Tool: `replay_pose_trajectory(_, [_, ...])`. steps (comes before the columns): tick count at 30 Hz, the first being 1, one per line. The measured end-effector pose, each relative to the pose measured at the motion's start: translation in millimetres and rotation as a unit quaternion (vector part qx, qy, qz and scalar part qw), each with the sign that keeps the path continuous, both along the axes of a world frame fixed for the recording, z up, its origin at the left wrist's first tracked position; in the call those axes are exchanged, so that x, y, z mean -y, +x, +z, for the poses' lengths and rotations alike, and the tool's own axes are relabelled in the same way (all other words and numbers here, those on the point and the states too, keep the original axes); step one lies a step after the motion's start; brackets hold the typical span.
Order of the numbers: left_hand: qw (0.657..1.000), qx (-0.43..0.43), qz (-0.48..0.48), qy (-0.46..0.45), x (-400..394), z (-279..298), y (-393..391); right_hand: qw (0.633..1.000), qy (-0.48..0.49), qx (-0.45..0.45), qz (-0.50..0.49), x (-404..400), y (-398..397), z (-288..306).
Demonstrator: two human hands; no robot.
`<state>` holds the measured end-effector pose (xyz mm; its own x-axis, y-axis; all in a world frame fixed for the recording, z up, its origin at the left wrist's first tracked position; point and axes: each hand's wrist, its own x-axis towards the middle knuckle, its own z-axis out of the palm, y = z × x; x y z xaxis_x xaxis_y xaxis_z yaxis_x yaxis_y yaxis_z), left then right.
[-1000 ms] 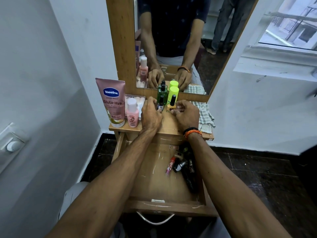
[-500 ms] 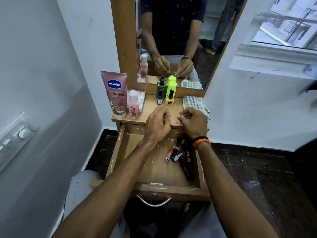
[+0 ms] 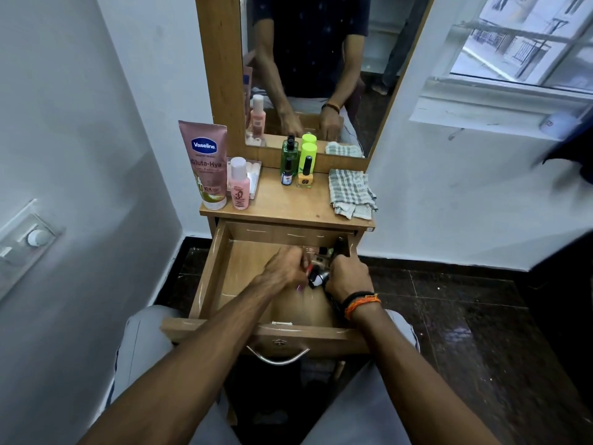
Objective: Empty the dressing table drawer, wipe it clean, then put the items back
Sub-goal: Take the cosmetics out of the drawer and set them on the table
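Observation:
The wooden drawer of the dressing table is pulled out over my lap. Both hands are inside it, at a cluster of small cosmetics by its right wall. My left hand has curled fingers touching the cluster; motion blur hides its grip. My right hand is closed around a black tube that sticks up past the knuckles. On the tabletop stand a Vaseline tube, a pink bottle, a green bottle, a lime bottle and a yellow nail polish.
A checked cloth lies on the tabletop's right side and a clear box sits behind the pink bottle. The mirror rises behind. A white wall with a switch is close on the left. The drawer's metal handle faces me.
Both hands have come back from the small bottles on the tabletop and dropped into the drawer, onto the cluster of cosmetics at its right side. The camera has tilted down.

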<state>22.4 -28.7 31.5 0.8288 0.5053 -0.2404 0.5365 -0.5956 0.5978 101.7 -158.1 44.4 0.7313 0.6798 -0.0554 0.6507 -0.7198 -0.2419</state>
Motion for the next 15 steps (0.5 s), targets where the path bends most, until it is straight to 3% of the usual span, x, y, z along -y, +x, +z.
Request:
replay_pose_trajectory(10, [0.999,-0.039,0.032,0.02,12.0,-12.4,-2.5,0.998,-0.06,0.007,0.022,-2.7,-13.2,-5.7])
replay_pose_trajectory(15, [0.998,-0.041,0.049,0.027,10.6,-5.0,-7.4,0.999,-0.031,-0.027,0.016,-1.1,-13.2,-6.1])
